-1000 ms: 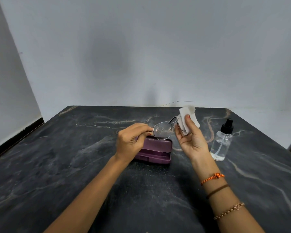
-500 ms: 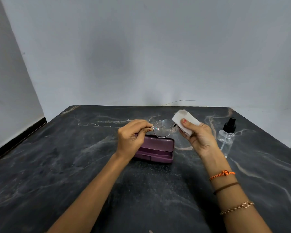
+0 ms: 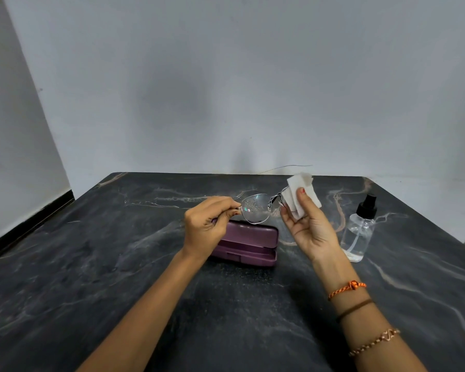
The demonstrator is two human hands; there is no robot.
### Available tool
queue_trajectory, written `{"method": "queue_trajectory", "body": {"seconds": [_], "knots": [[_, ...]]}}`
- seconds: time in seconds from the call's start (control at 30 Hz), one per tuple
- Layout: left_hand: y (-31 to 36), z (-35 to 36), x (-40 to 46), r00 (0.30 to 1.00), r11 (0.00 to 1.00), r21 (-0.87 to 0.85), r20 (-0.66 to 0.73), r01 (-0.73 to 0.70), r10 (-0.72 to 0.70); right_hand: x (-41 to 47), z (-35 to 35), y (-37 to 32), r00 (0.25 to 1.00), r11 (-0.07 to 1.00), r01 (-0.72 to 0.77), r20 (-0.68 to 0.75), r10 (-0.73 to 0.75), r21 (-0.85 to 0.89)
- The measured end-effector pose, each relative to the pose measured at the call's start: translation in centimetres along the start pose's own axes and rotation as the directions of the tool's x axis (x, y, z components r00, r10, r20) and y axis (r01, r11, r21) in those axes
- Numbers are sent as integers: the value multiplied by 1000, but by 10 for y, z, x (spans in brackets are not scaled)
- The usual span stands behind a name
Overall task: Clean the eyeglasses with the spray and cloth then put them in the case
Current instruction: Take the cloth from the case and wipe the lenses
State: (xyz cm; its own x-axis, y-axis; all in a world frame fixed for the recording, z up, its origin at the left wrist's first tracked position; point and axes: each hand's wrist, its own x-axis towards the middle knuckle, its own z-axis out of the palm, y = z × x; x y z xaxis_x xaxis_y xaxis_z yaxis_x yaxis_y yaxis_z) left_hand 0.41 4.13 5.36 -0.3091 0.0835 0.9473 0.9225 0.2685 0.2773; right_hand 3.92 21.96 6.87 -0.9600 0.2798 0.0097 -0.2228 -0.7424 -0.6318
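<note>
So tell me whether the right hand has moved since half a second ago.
Yes: the right hand with the cloth has turned palm-up, uncovering the spray bottle.

Bare forearms, no sleeves; right wrist [image 3: 346, 288] wearing orange knotted cord, thin brown band, gold chain bracelet; red-painted thumbnail [image 3: 302, 190].

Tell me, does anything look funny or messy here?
Only the eyeglasses: the lens showing beside the left hand is dotted with droplets, not yet wiped. The right hand holds the cloth over the other lens. Nothing looks spilled.
</note>
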Motion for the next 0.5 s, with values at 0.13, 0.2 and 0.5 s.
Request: {"method": "queue_trajectory", "body": {"seconds": [0.13,0.2,0.5], "knots": [[1,2,-1,1000,1000,-4,3,-3,3,0,3,6,1000,994,23,17,-21,-107],[0,1,0,1000,1000,-4,-5,1,-1,0,2,6,1000,988,17,27,-13,-155],[-1,-3,4,997,1000,-5,-70,27,-27,-1,-1,-11,997,870,40,81,0,-491]]}}
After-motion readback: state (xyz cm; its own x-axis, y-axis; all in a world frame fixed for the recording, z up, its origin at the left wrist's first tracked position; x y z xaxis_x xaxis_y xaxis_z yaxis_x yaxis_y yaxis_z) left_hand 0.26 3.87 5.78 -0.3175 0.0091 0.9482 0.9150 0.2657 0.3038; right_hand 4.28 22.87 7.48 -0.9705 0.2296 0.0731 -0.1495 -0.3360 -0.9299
